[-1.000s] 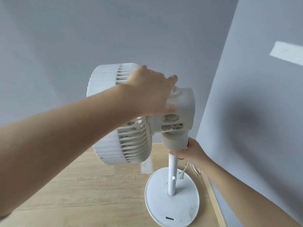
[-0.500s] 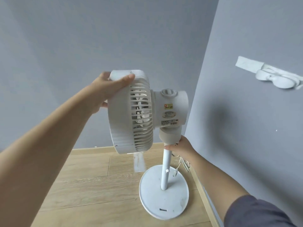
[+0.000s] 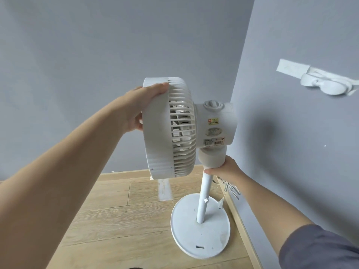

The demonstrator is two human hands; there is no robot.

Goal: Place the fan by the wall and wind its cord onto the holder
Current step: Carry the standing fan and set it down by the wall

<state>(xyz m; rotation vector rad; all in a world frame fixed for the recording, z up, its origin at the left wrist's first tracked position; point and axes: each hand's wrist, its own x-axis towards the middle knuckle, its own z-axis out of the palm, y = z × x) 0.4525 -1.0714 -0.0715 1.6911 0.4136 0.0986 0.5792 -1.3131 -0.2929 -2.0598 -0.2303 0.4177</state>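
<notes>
Grey walls meet in a corner behind a wood-plank floor (image 3: 116, 220), and the white fan (image 3: 194, 133) stands on its round base (image 3: 200, 233) close beside the right-hand wall (image 3: 291, 133).

The left hand (image 3: 139, 107) wraps the far-left rim of the fan head, fingers (image 3: 159, 88) curled over the top edge. The right hand (image 3: 225, 167) is closed round the pole just under the neck.

The cord (image 3: 229, 188) hangs in loose loops behind the pole, near the skirting. On the right wall, well apart from the fan, is a white holder (image 3: 322, 84).

Risks, as I judge them:
- With the head gripped high, a push could tip the base.
- The loose loops could snag under the base or on the pole's knob.
- Pulling the cord toward the holder might drag the fan over.

Hard to tell:
- The right-hand fingers are hidden behind the pole.
- The plug is not clearly seen.
- The holder's right end is cut off by the frame.
- Whether the base sits fully flat is uncertain.
</notes>
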